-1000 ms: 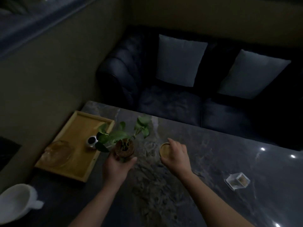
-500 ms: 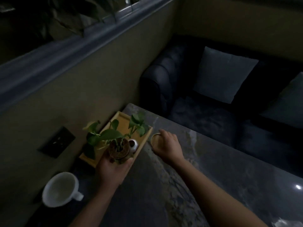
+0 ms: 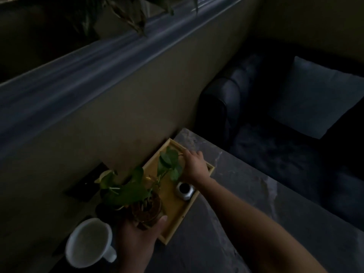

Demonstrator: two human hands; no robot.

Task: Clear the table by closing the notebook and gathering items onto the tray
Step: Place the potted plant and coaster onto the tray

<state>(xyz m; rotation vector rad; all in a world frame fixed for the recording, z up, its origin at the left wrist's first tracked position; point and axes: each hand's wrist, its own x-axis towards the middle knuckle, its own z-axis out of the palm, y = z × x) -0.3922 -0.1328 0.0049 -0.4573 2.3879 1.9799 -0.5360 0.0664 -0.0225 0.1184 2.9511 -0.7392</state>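
A wooden tray lies at the table's left edge against the wall. My left hand grips a small brown pot with a leafy green plant, held over the tray's near end. Over the far end of the tray, my right hand reaches palm down with fingers curled; the round wooden coaster it carried is hidden beneath it. A small white jar with a dark opening stands on the tray between my hands. No notebook is in view.
A white mug stands on the table left of the tray, close to my left wrist. The dark marble table stretches right. Behind it are a dark sofa with a grey cushion and a wall with a ledge.
Both hands moved left onto the tray: the left brought the plant over its near end, and the right carried the coaster from the table over its far end. My view turned left.
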